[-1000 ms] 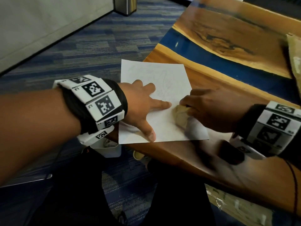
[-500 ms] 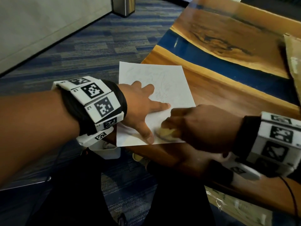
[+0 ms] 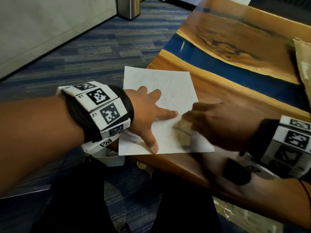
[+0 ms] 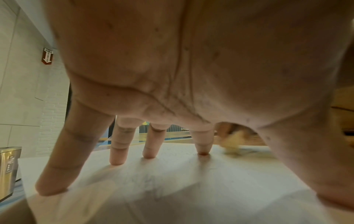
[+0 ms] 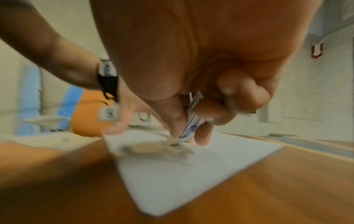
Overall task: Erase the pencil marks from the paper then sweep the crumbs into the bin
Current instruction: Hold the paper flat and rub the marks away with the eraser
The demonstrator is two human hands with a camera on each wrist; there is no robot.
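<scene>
A white sheet of paper [image 3: 170, 84] with faint pencil lines lies at the near left corner of the wooden table [image 3: 227, 98]. My left hand [image 3: 148, 115] presses flat on the paper with spread, straight fingers [image 4: 118, 151]. My right hand [image 3: 218, 125] grips an eraser [image 5: 191, 121] in a white and blue sleeve, its tip on the paper [image 5: 191, 174] just right of the left forefinger. In the head view the eraser [image 3: 182, 132] is a blurred pale block. The left wrist view shows it as a yellowish blur [image 4: 233, 144] beyond the forefinger.
A small white bin [image 3: 112, 158] sits below the table edge under my left wrist. A steel trash can [image 3: 128, 7] stands far back on the blue carpet. A cardboard piece [image 3: 303, 64] lies at the table's right side. My dark-clothed legs are below.
My right hand has rubbed the eraser toward the paper's near left, then back up and right beside the left forefinger. The left hand has stayed pressed on the paper.
</scene>
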